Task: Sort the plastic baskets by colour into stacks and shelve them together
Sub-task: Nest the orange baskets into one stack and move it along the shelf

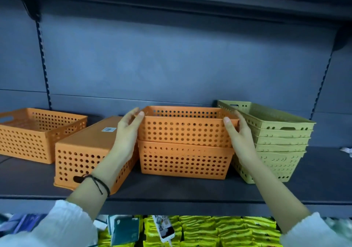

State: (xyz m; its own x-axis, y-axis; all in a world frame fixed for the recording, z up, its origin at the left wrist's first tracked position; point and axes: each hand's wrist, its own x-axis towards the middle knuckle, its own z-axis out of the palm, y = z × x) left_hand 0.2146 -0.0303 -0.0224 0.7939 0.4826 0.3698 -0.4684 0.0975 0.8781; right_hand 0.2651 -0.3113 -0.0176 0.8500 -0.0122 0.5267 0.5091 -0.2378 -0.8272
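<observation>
An orange perforated basket [185,130] sits nested in a second orange basket [183,162] on the grey shelf [171,191]. My left hand [128,130] grips the upper basket's left end and my right hand [239,134] grips its right end, thumbs on the front rim. To the left lies an upside-down orange basket [85,149] with a small label on its base. Further left stands another upright orange basket [38,132]. On the right is a stack of several olive-green baskets [274,142], touching my right hand's side.
The shelf's dark back panel and an upper shelf [171,2] close in the space above. Below the shelf edge hang yellow packets [219,231] and other packaged goods [125,229]. A crumpled white scrap [346,150] lies at the far right.
</observation>
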